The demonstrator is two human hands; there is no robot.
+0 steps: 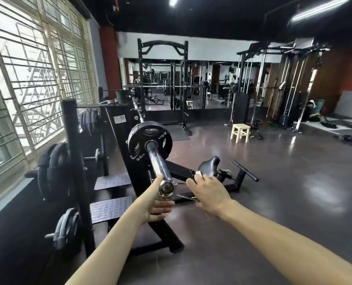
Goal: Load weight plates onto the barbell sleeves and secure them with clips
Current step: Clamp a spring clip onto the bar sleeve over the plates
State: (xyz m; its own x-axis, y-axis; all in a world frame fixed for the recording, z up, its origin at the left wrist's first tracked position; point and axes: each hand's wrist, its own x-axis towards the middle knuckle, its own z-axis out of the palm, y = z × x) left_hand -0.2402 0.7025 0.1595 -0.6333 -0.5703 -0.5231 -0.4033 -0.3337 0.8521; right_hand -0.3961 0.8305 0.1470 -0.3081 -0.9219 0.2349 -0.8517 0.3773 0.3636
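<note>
A chrome barbell sleeve (153, 159) points toward the camera, with a black round plate (150, 144) marked 2.5 kg seated at its far end. At the sleeve's near tip sits a wire spring clip (178, 192), whose handles the right hand (209, 192) squeezes in its grip. The left hand (153, 204) has its grip curled around the sleeve's tip from below.

Both arms outstretched, left hand (153, 204) fingers curled gripping, right hand (209, 192) fingers pinching
</note>
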